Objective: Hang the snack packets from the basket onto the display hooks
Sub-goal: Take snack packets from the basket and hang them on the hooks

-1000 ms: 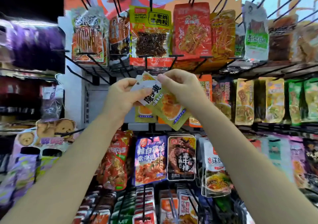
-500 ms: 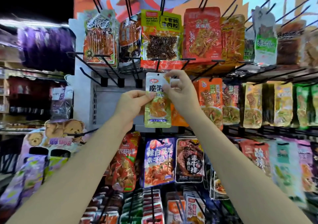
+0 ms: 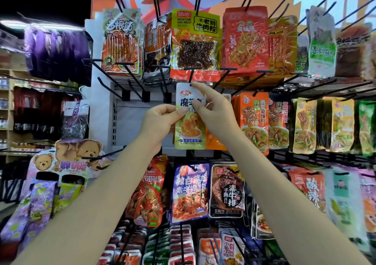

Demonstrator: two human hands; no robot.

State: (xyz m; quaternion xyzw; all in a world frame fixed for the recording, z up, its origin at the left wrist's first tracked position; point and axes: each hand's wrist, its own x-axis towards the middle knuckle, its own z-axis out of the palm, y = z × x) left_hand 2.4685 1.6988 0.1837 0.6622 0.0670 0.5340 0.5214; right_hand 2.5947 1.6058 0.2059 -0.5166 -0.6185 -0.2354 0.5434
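- Left hand [image 3: 162, 120] is pinching the left edge of a green snack packet [image 3: 190, 122]; right hand [image 3: 211, 112] is pinching its top, forefinger reaching toward the punched hole.
- The packet's hole is meeting the tip of a black display hook [image 3: 191, 75]; threading appears under way, not finished.
- An orange packet [image 3: 215, 140] is hanging just behind; the yellow vegetarian-meat packet [image 3: 195, 41] is crowding the hook from above.
- The basket is not showing, so remaining stock cannot be judged.
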